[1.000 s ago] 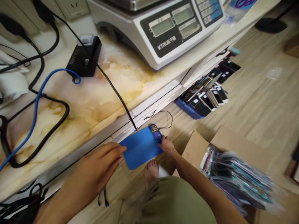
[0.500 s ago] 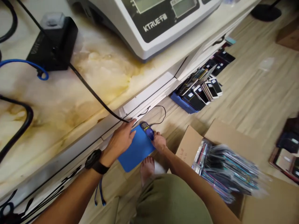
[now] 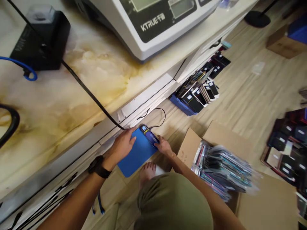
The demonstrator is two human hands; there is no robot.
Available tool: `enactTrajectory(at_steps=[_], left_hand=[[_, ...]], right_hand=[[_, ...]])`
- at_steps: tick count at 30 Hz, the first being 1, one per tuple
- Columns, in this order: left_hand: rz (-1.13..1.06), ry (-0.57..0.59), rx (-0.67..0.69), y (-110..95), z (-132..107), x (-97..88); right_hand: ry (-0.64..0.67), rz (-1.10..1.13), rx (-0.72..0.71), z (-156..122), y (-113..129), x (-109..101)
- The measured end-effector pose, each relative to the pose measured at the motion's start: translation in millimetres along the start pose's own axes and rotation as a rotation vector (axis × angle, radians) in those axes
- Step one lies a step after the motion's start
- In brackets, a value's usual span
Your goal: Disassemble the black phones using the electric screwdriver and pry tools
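A blue heating mat with a dark control panel lies on the wooden floor beside the counter's base. My left hand, a black watch on its wrist, grips the mat's upper left edge with the thumb on top. My right hand holds the mat's right edge just below the control panel, fingers curled on it. A thin black cable loops from the panel toward the counter. My bare foot rests just below the mat.
A marbled counter carries a white KTRUE scale, a black adapter and cables. On the floor are a blue tray of phones, an open cardboard box of packaged screens, and more dark parts at right.
My left hand has come down from above the counter edge onto the mat's left edge. The view has shifted left and down; my right hand stays at the control panel.
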State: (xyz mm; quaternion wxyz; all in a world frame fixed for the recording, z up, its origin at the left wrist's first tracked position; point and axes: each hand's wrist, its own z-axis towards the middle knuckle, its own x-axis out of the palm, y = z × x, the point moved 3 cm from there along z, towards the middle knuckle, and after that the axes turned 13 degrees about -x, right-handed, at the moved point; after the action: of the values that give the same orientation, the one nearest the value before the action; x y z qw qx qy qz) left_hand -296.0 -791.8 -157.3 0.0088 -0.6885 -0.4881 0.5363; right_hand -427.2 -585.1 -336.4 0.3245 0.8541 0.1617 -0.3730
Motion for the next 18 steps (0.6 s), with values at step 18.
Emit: enactTrajectory(at_steps=[18], left_hand=[[-0.029,0.306,-0.208,62,-174,36.0]], right_hand=[[-0.174,0.151,-0.109,-43,29,-30]])
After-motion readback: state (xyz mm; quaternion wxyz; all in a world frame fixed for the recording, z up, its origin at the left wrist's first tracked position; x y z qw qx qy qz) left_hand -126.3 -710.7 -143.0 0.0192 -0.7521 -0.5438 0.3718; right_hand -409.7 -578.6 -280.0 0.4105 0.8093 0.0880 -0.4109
